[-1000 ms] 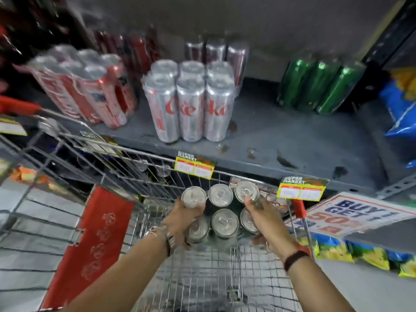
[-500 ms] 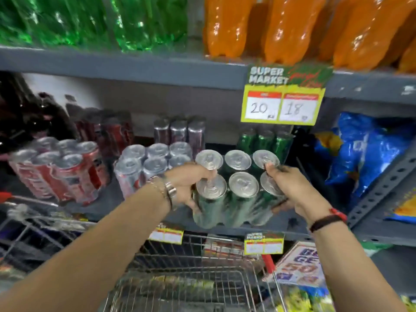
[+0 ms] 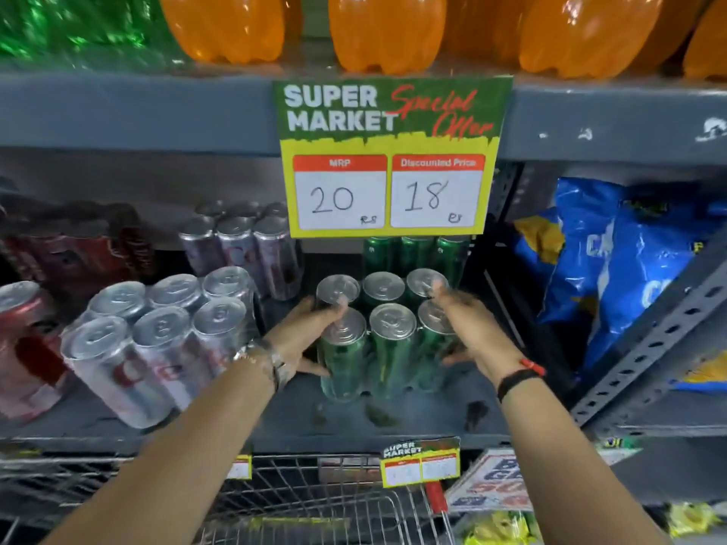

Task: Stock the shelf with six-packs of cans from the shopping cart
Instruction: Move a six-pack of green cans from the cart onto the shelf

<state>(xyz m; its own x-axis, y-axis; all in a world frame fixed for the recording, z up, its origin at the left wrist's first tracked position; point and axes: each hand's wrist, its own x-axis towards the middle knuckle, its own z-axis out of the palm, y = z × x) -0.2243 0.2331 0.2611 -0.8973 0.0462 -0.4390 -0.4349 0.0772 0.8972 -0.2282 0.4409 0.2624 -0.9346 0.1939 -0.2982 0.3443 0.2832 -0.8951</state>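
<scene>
A six-pack of green cans stands upright on the grey shelf, in front of another green pack at the back. My left hand grips its left side, fingers over a can top. My right hand grips its right side. The wire shopping cart sits below the shelf edge; its inside is mostly out of view.
A silver six-pack tilts to the left of the green one, with red cans beyond it and another silver pack behind. Blue snack bags fill the right. A price sign hangs from the upper shelf holding orange bottles.
Both hands lifted the green six-pack out of the cart, carried it up and forward, and now it rests on the shelf in front of the rear green pack.
</scene>
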